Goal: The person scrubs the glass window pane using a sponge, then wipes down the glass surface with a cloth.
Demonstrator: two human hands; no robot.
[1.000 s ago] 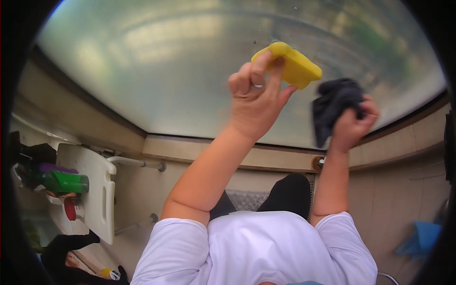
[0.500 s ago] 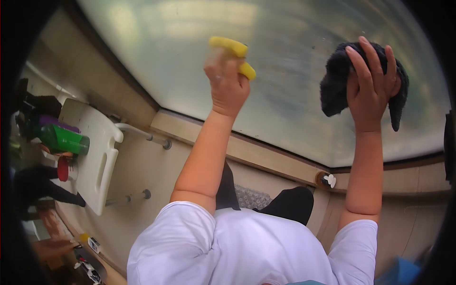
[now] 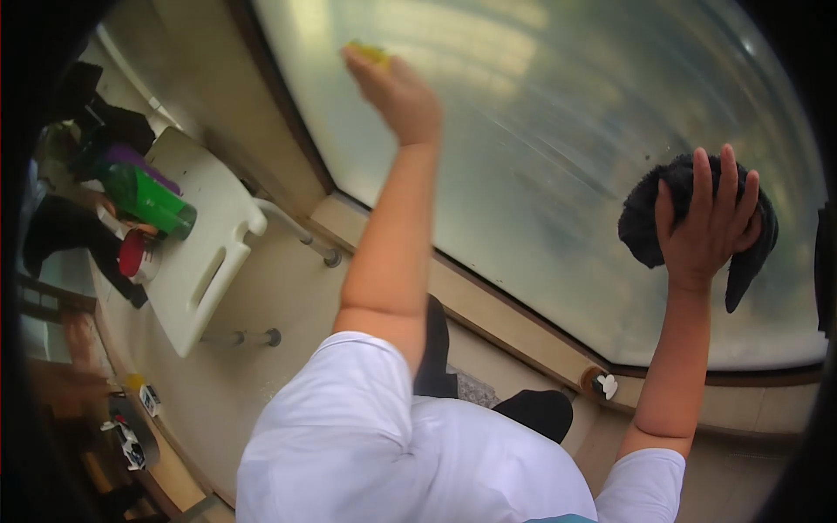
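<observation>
A large frosted glass pane [image 3: 488, 166] with streaks on it fills the upper view. My left hand [image 3: 401, 100] is closed around a yellow sponge [image 3: 370, 54] near the pane's upper left; only the sponge's edge shows past the fingers, and the hand is slightly blurred. Over at the right, my right hand [image 3: 708, 231] presses a dark fluffy cloth [image 3: 643, 218] to the glass. Its fingers are spread across the cloth, and one end of the cloth hangs below the palm.
To the left stands a white bath seat [image 3: 202, 235] with grey-tipped legs. A green bottle [image 3: 148, 199] and a red-lidded tub [image 3: 135, 253] are on or beside it. Under the pane runs a ledge [image 3: 488, 305], with a small white fitting [image 3: 608, 384] near its right end.
The view has tilted and shifted. My left hand has moved up and left with the sponge. My right hand and the cloth appear lower and farther right.
</observation>
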